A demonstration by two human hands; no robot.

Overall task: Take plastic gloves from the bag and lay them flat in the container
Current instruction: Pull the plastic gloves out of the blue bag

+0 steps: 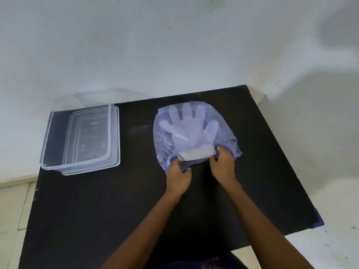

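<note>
A thin purple plastic bag [223, 136] lies on the black table [136, 200], right of centre. Through it shows a stack of clear plastic gloves [186, 127], fingers pointing to the far wall, cuffs poking out of the bag's near opening. My left hand [178, 175] pinches the bag's mouth at the left corner of the cuffs. My right hand [223, 164] pinches the mouth at the right corner. A clear rectangular container [114, 133] stands open at the table's far left, apart from both hands.
A white wall rises right behind the table's far edge. Pale tiled floor shows to the left and right of the table. Bare black tabletop lies between the container and the bag and in front of both.
</note>
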